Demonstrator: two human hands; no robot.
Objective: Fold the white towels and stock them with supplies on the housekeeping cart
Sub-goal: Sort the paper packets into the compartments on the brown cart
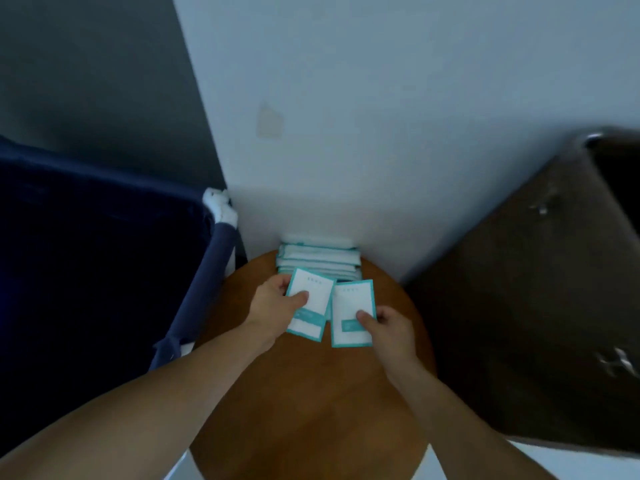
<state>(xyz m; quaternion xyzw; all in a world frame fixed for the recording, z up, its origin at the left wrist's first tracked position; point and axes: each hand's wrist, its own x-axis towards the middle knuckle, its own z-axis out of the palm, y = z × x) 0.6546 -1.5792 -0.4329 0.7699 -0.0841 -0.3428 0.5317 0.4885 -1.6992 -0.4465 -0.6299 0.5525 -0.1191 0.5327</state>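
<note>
In the head view, you look down at a round brown table (311,393). Both of your arms reach out over it.

Your left hand (273,303) is over the far left part of the table. It pinches the left packet (318,308), which is white with a blue-green edge. Your thumb is on top and your other fingers are hidden under it. This packet is tipped a little to the right.

Your right hand (389,327) is over the far right part of the table. It pinches the right packet (351,306) at its lower right corner, with the thumb on top. This packet looks the same as the other one and sits straighter. The two packets are side by side, and their edges meet in the middle. You cannot tell if they rest on the table or are held just above it.

A stack of packets (318,259) lies at the far edge of the table, right against the white wall (381,133). The top of the left packet is just in front of the stack.

A blue cloth bin (104,254) stands to the left of the table. A bit of white cloth (220,206) hangs on its near corner. A dark brown cabinet (519,306) stands to the right of the table.
</note>
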